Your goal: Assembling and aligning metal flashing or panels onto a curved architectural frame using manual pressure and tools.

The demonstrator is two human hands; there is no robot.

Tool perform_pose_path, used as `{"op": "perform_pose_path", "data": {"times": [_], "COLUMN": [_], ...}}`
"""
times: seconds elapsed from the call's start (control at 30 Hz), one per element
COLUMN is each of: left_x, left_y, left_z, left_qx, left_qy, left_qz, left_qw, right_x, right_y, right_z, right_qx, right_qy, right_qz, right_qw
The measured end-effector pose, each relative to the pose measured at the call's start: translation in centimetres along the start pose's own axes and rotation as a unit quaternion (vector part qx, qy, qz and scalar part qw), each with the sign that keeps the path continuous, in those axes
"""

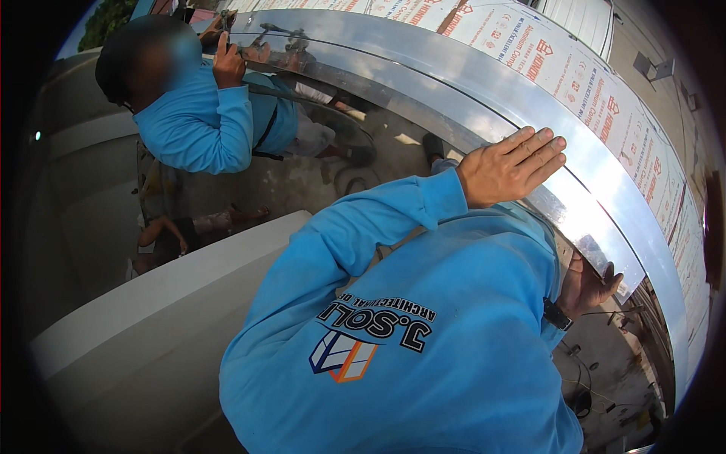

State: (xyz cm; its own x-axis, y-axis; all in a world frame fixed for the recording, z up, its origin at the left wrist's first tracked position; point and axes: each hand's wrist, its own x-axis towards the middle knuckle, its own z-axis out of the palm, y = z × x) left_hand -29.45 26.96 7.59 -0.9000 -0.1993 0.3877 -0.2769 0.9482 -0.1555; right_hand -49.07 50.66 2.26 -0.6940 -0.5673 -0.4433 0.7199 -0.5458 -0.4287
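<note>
A long, shiny silver metal panel curves across the view, with a thin dark groove along its length. My left hand lies flat on it, palm down, fingers stretched over the groove. Farther right, my right hand grips the near lower edge at the panel's end, its thumb at the rim and the other fingers partly hidden. A dark watch is on that wrist. At the far left end, a co-worker's hands are up at the panel, holding something small and dark that I cannot make out.
White film with red print covers sheeting beyond the panel. The co-worker in a blue shirt stands at left. A pale wall ledge runs on my left. Another person is lower down. Cables lie on the ground at lower right.
</note>
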Motion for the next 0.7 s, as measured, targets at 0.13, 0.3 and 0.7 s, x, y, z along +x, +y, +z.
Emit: {"op": "perform_pose_path", "data": {"times": [0.13,0.3,0.7], "left_x": [0.0,0.1,-0.1], "left_y": [0.0,-0.3,-0.5], "left_z": [-0.1,-0.3,-0.4], "left_qx": [-0.02,-0.024,-0.019], "left_qy": [0.0,0.003,0.003], "left_qz": [-0.007,-0.001,-0.004], "left_qw": [1.0,1.0,1.0], "right_x": [0.1,0.1,0.0], "right_y": [-0.1,0.0,0.3], "right_z": [-0.1,0.0,0.4], "right_qx": [-0.005,-0.001,0.005], "right_qy": [0.013,0.02,-0.012], "right_qz": [-0.01,-0.015,0.001], "right_qw": [1.0,1.0,1.0]}}
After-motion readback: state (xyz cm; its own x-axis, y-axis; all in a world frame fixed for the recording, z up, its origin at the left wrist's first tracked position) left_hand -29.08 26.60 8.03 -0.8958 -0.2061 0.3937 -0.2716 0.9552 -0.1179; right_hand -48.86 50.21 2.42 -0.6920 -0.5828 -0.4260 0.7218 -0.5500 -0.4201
